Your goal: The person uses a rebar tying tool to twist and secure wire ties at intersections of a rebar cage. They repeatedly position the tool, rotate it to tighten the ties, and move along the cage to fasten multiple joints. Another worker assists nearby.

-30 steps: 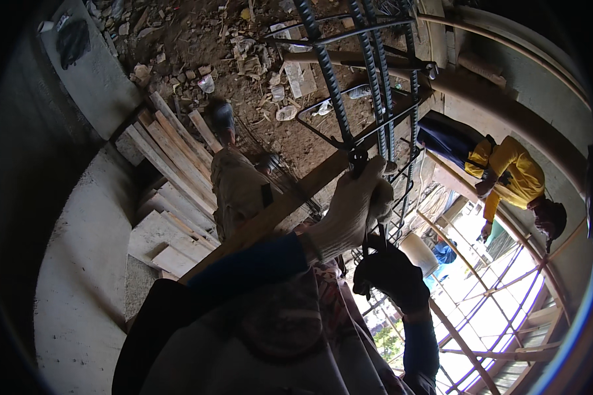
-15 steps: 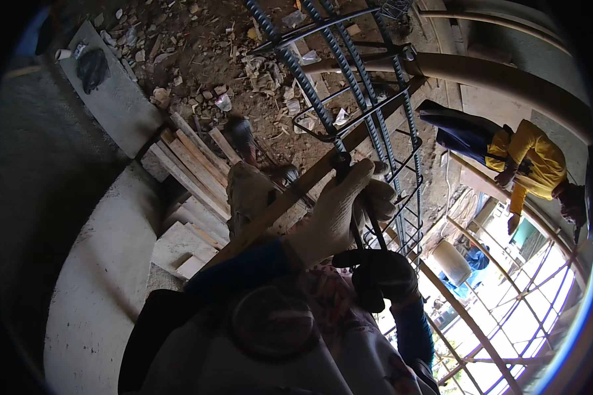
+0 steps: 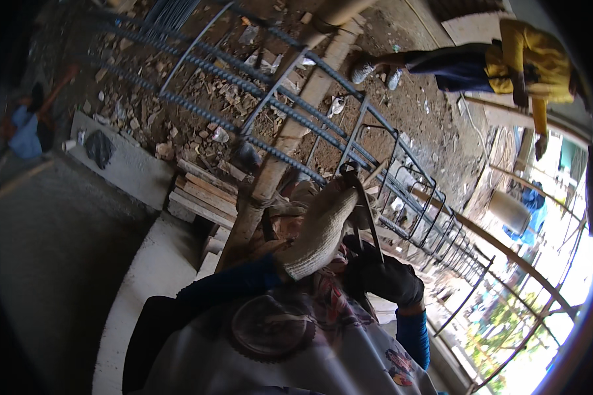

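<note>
A long cage of ribbed steel reinforcing bars tied with thin rectangular stirrups (image 3: 323, 125) is seen stretching from the upper left to the lower right of the head view, above rubble-strewn ground. The left hand (image 3: 319, 227), covered by a pale knitted work glove, is raised against the near lower bar of the cage, its fingers curled over, so that it is closed; whether the bar itself is clasped cannot be told. A slim dark metal tool (image 3: 362, 204) is seen just beside that glove, running down toward the right hand (image 3: 382, 276), which is clad in a black glove and is clenched around the tool's lower end. The two hands are held close together, the right one lower and nearer to the body. A blue sleeve is worn on each forearm. A rough wooden pole (image 3: 290, 131) is seen passing under the cage, running from the top of the view down toward the person's knees. A stack of short grey wooden planks (image 3: 201, 194) is laid on the ground left of the pole, next to a pale concrete slab (image 3: 138, 171). At the upper right, another person in a yellow top and dark blue trousers (image 3: 507, 62) is bent over the far end of the cage.
</note>
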### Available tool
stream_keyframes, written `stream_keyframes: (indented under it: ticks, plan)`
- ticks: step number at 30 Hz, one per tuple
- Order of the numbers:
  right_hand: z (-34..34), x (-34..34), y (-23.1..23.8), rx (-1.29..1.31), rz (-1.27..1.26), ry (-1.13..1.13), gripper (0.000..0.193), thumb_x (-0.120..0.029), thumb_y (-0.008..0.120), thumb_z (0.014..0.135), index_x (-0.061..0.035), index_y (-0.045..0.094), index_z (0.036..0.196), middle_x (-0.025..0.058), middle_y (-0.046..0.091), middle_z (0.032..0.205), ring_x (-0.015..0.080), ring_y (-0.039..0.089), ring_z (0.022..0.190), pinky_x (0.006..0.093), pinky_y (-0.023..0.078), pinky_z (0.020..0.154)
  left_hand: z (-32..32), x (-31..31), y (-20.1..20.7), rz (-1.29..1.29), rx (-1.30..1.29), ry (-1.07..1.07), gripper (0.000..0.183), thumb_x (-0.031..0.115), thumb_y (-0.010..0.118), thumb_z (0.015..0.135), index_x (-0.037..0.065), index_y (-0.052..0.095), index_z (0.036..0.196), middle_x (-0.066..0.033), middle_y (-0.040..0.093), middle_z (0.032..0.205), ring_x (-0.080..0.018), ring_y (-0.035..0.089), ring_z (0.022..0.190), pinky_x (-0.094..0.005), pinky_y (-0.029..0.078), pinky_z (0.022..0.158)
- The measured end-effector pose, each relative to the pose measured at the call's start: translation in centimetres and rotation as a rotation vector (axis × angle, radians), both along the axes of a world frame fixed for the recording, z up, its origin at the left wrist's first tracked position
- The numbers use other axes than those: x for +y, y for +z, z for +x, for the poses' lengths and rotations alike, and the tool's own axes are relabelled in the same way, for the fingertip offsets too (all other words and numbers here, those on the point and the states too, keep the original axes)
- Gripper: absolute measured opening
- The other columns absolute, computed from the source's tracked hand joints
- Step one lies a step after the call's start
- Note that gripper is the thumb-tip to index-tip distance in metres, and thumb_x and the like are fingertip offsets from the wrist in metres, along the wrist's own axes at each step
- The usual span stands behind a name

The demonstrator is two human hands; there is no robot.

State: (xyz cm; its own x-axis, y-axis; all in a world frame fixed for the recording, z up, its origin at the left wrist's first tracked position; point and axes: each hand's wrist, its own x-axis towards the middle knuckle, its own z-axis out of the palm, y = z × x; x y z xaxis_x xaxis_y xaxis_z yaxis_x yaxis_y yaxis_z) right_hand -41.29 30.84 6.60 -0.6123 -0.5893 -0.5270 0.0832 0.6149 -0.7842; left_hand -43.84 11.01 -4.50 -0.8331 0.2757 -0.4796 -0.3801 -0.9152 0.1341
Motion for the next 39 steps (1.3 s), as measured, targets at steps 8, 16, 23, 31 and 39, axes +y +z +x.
stream_keyframes:
  ticks: [8, 16, 23, 31, 39]
  plan:
    - [2.6, 2.9, -0.5, -0.214, -0.157, -0.358, 0.076, -0.011, 0.072, 0.101, -0.0040, 0.032, 0.165, 0.0150, 0.070, 0.137, 0.0220, 0.070, 0.120, 0.0358, 0.057, 0.102, -1.3, 2.8, 0.4, -1.180, 0.554, -0.347, 0.021, 0.014, 0.059, 0.108, 0.001, 0.066, 0.124, -0.0120, 0.069, 0.104, -0.0231, 0.064, 0.092, -0.0368, 0.050, 0.081]
    - [5.2, 5.1, -1.6, -0.721, -0.591, -0.953, 0.086, -0.003, 0.074, 0.095, -0.0017, 0.029, 0.168, 0.0133, 0.068, 0.143, 0.0188, 0.069, 0.120, 0.0316, 0.055, 0.099, -3.4, 3.8, 4.4, -1.063, 0.327, -0.912, 0.021, 0.015, 0.062, 0.107, -0.002, 0.066, 0.118, -0.0179, 0.073, 0.099, -0.0303, 0.072, 0.089, -0.0398, 0.058, 0.082]
    - [6.2, 4.0, -3.9, -0.131, -0.502, -0.780, 0.082, 0.002, 0.067, 0.100, -0.0049, 0.023, 0.169, 0.0212, 0.060, 0.152, 0.0268, 0.065, 0.132, 0.0338, 0.054, 0.107, -3.0, 5.4, 4.6, -1.144, 0.367, -0.614, 0.026, 0.025, 0.054, 0.113, 0.001, 0.064, 0.117, -0.0142, 0.072, 0.083, -0.0215, 0.070, 0.061, -0.0350, 0.052, 0.051]
    - [7.8, 5.9, -5.5, -0.731, -1.618, -0.955, 0.095, -0.006, 0.075, 0.096, -0.0116, 0.017, 0.171, 0.0250, 0.044, 0.165, 0.0343, 0.051, 0.147, 0.0522, 0.043, 0.122, -3.5, 6.2, 3.9, -1.027, 0.692, -0.750, 0.037, 0.031, 0.046, 0.116, 0.000, 0.058, 0.133, -0.0109, 0.076, 0.089, -0.0176, 0.073, 0.071, -0.0290, 0.059, 0.064]
    - [8.6, 9.7, -3.4, -0.332, -0.715, -0.949, 0.095, 0.020, 0.059, 0.080, -0.0005, 0.029, 0.167, 0.0163, 0.035, 0.172, 0.0287, 0.032, 0.160, 0.0477, 0.032, 0.129, -4.2, 8.3, 2.8, -0.776, 0.295, -0.892, 0.041, 0.036, 0.050, 0.115, 0.000, 0.062, 0.130, -0.0028, 0.065, 0.076, -0.0130, 0.067, 0.063, -0.0261, 0.058, 0.056]
